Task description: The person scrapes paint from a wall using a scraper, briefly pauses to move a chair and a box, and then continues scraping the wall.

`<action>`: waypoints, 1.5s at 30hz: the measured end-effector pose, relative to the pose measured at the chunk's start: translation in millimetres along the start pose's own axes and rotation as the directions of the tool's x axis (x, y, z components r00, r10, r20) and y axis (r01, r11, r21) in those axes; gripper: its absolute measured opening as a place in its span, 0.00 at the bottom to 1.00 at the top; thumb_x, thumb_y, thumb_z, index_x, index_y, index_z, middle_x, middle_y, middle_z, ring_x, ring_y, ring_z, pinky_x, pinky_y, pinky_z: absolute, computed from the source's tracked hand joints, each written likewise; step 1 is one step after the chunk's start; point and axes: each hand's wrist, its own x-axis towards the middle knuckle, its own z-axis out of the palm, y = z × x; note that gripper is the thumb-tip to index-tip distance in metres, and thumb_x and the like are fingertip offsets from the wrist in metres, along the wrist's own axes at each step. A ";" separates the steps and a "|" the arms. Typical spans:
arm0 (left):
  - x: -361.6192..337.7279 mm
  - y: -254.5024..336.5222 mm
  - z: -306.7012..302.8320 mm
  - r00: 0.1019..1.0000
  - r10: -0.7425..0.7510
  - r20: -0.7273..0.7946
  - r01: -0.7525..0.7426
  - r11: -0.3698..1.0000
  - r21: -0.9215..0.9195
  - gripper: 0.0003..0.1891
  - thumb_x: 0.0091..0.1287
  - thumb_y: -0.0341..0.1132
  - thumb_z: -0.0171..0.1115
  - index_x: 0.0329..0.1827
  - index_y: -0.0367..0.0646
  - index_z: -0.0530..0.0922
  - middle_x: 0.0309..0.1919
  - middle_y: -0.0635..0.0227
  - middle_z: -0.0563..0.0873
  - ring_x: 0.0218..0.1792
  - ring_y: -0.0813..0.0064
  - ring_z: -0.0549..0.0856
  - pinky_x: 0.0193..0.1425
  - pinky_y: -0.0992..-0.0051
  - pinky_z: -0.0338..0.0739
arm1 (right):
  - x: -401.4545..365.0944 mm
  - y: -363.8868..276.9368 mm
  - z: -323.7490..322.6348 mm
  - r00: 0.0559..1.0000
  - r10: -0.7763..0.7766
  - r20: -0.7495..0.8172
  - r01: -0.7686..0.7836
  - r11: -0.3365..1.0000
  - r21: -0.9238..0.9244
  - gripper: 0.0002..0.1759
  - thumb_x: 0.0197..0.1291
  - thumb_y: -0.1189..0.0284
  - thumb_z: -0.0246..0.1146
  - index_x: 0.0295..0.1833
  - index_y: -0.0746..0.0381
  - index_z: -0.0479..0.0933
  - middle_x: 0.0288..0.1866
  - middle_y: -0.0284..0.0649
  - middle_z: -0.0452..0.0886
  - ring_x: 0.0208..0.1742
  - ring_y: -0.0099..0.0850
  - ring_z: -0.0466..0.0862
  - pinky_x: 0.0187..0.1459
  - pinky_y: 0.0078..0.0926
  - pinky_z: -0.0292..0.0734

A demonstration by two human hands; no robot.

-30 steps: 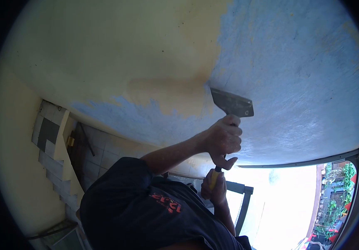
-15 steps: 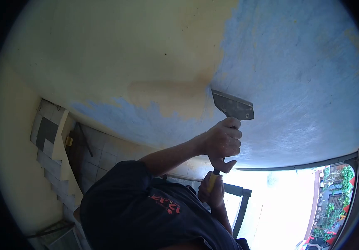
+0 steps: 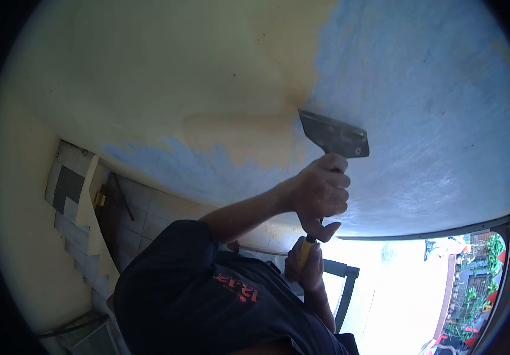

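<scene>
A wide-bladed wall scraper (image 3: pixel 338 136) lies with its long edge against the blue part of the painted wall (image 3: pixel 403 100), its left corner near the border with the cream paint. My left hand (image 3: pixel 321 192) is closed around the shaft just below the blade, thumb sticking out toward the handle end. Lower down, my right hand (image 3: pixel 304 266) grips the yellow handle (image 3: pixel 304 251). Dust whitens the knuckles of my left hand. The palms and part of the shaft are hidden behind the fingers.
Tiled stairs (image 3: pixel 77 201) run down the left side. Below my hands, a dark frame (image 3: pixel 345 284) stands before a bright opening (image 3: pixel 397 296), with plants (image 3: pixel 471 302) outside. A beige patch (image 3: pixel 237 136) of wall borders the blue area.
The scraper has slid a little upward and to the right along the wall. Both hands moved with it, keeping their grip.
</scene>
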 end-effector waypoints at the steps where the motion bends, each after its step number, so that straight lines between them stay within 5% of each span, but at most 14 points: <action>1: 3.8 -1.7 -1.1 1.000 0.003 -0.021 -0.003 1.000 0.008 0.14 0.41 0.43 0.58 0.07 0.51 0.64 0.08 0.75 0.64 0.16 0.73 0.64 0.41 0.66 0.63 | 0.0 -2.6 -0.8 1.000 0.005 0.003 -0.005 1.000 0.003 0.35 0.67 0.35 0.41 0.34 0.59 0.63 0.12 0.31 0.60 0.08 0.21 0.60 0.10 0.20 0.57; 24: 3.2 -2.6 -0.7 0.997 0.026 -0.068 -0.026 1.000 0.007 0.16 0.42 0.44 0.58 0.07 0.52 0.63 0.07 0.75 0.63 0.15 0.74 0.63 0.41 0.66 0.63 | -1.8 5.6 -0.4 1.000 -0.003 0.026 0.002 0.999 0.051 0.34 0.66 0.35 0.42 0.34 0.58 0.63 0.12 0.32 0.60 0.08 0.21 0.59 0.09 0.20 0.56; 30: -51.4 13.2 29.2 0.988 -0.136 0.067 0.138 0.990 -0.014 0.15 0.43 0.44 0.59 0.07 0.50 0.66 0.07 0.75 0.65 0.16 0.74 0.66 0.41 0.67 0.64 | -11.1 48.2 -19.4 0.993 0.110 -0.040 -0.104 0.986 0.130 0.34 0.66 0.35 0.42 0.34 0.58 0.63 0.12 0.31 0.60 0.08 0.21 0.59 0.09 0.20 0.57; 45: -48.3 11.9 33.5 0.990 -0.118 0.079 0.119 0.993 0.001 0.14 0.40 0.44 0.57 0.09 0.51 0.63 0.10 0.74 0.63 0.18 0.71 0.68 0.41 0.67 0.66 | -10.7 48.2 -25.2 0.996 0.074 -0.059 -0.068 0.993 0.095 0.33 0.70 0.38 0.38 0.34 0.59 0.63 0.12 0.31 0.60 0.08 0.21 0.59 0.10 0.20 0.57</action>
